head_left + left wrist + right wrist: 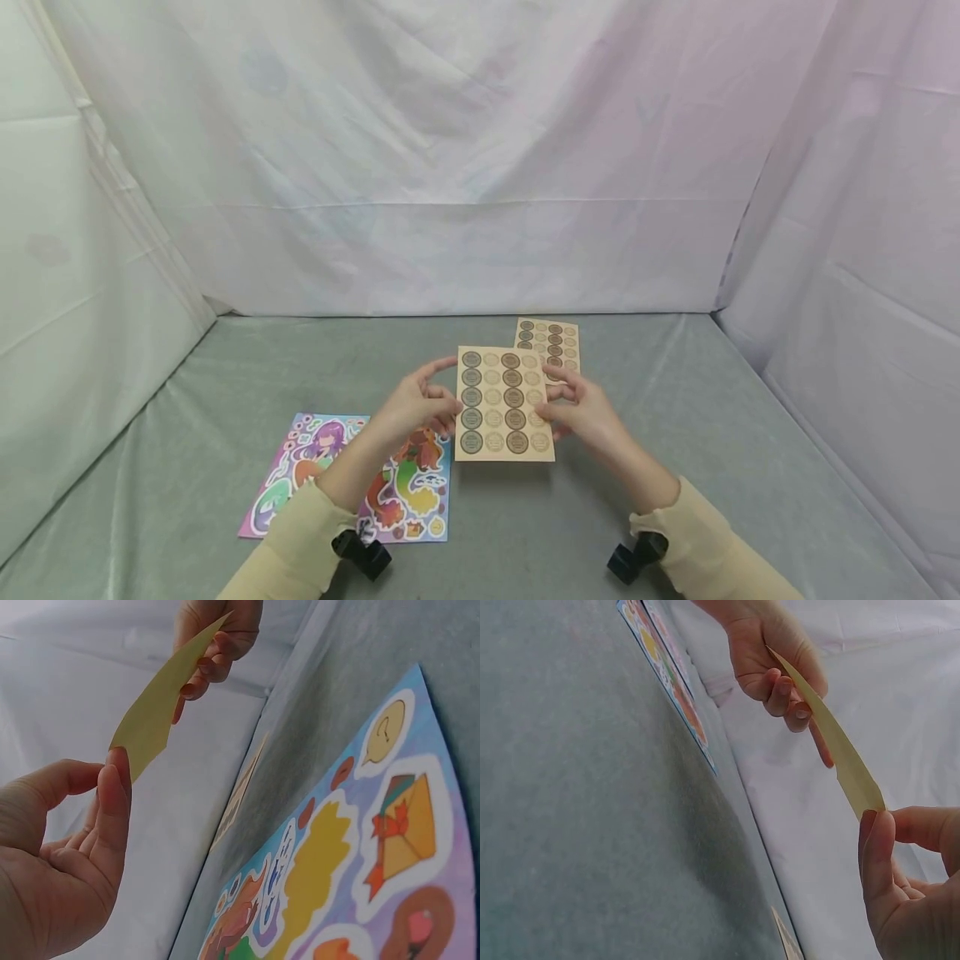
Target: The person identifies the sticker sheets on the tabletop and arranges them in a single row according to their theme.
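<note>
Both hands hold up a tan sheet of round stickers, its rows of dark and pale circles facing the head camera. My left hand pinches the left edge between thumb and fingers. At the opposite edge, my right hand has its thumb over the front and fingers behind. Seen nearly edge-on in the left wrist view, the sticker sheet bows slightly and is raised above the table. The right wrist view shows the same curve in the sheet, with a hand at each end.
A second tan sticker sheet lies on the grey table behind the raised one, partly covered by it. Two colourful cartoon sticker sheets lie at the left, under my left forearm. White cloth hangs around the back and sides.
</note>
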Available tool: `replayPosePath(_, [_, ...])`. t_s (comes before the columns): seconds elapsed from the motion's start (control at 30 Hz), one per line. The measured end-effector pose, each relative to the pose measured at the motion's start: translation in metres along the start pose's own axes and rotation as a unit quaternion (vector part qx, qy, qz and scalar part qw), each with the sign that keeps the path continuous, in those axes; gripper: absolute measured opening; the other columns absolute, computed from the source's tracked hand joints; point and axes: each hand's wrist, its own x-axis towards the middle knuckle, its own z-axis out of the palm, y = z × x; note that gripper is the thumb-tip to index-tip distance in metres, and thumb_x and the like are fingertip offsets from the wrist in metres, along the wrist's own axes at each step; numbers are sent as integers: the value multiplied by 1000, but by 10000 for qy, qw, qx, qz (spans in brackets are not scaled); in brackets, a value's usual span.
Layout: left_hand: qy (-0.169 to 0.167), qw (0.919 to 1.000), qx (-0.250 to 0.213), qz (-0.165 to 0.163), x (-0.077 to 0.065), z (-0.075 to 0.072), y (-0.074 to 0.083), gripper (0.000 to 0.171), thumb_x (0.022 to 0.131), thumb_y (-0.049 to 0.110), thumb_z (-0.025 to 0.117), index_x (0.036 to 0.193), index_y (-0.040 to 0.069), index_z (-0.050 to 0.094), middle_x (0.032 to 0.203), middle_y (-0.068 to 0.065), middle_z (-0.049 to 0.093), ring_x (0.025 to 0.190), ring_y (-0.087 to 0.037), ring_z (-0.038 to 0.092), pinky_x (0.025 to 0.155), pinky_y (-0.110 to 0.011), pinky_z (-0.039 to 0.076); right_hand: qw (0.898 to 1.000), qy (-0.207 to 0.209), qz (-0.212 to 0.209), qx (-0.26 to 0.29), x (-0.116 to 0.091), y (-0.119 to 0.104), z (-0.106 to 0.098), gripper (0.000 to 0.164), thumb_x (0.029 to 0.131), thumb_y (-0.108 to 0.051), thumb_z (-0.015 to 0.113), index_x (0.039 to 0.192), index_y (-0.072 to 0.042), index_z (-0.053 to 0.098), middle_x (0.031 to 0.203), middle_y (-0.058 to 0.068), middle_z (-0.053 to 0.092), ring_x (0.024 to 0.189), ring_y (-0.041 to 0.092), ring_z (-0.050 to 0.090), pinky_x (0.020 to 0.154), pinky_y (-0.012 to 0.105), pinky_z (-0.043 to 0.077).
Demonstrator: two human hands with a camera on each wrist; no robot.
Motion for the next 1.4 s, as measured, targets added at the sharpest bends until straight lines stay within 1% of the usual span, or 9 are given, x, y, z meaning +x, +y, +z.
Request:
replayPosePath(0.23, [-145,9999,36,-34,-2,2,-1,77,82,0,68,147,22,34,79,-18,66,55,-23,62,55,-37,55,9999,-39,115,-26,-4,3,-2,68,82,7,67,143,-3,39,92,14,64,70,24,65,49,30,53])
replayPosePath(0.37, [-198,9997,154,-64,-3,4,-3,78,82,0,68,148,21,32,77,-18,66,55,-24,63,55,-40,56,9997,-92,184,-97,-8,5,-3,68,83,5,67,143,-4,38,91,14,62,70,24,65,49,31,53])
replayPosePath(0.47, [-233,9996,165,-34,-5,5,-5,78,82,0,68,148,22,31,77,-18,65,56,-28,63,55,-43,56,9997,-136,184,-100,-10,6,-4,68,83,5,67,144,-4,38,91,14,61,71,24,65,50,31,53])
replayPosePath(0.6, [-294,9995,125,-35,-7,6,-4,80,82,0,68,148,23,31,77,-18,65,57,-31,63,54,-41,55,9997,-182,149,-81,-13,6,-5,69,82,6,67,144,-5,38,91,14,60,71,23,64,50,32,53])
replayPosePath(0.77, [-379,9992,57,-94,-11,8,-4,85,81,-2,68,150,25,26,76,-18,65,54,-26,62,51,-35,54,9996,-184,134,-163,-17,7,-5,70,81,7,67,143,-4,38,91,14,61,70,24,64,50,34,54])
replayPosePath(0.87, [-413,9991,50,-118,-13,9,-6,88,80,-3,68,151,25,24,75,-18,65,54,-25,62,50,-34,54,9995,-218,107,-213,-18,9,-5,70,80,7,68,143,-2,38,90,14,61,69,24,64,51,36,55])
replayPosePath(0.97, [-447,9988,81,-161,-15,9,-8,90,80,-3,68,152,25,22,74,-18,65,54,-25,62,51,-34,54,9992,-296,46,-270,-20,11,-6,70,80,7,68,143,-1,38,90,14,61,68,23,64,52,37,55])
replayPosePath(1.23, [-526,9983,115,-217,-17,10,-13,92,79,-2,69,153,21,19,74,-17,66,53,-24,63,51,-34,54,9973,-616,-118,-374,-25,13,-10,73,79,6,69,143,1,35,88,14,63,68,25,64,50,38,55])
replayPosePath(1.4, [-533,9977,205,-371,-19,10,-15,92,80,-2,68,154,20,18,74,-17,66,53,-24,63,49,-32,53,9963,-700,-130,-489,-26,16,-11,71,79,5,69,142,1,36,88,14,64,71,26,64,50,41,55])
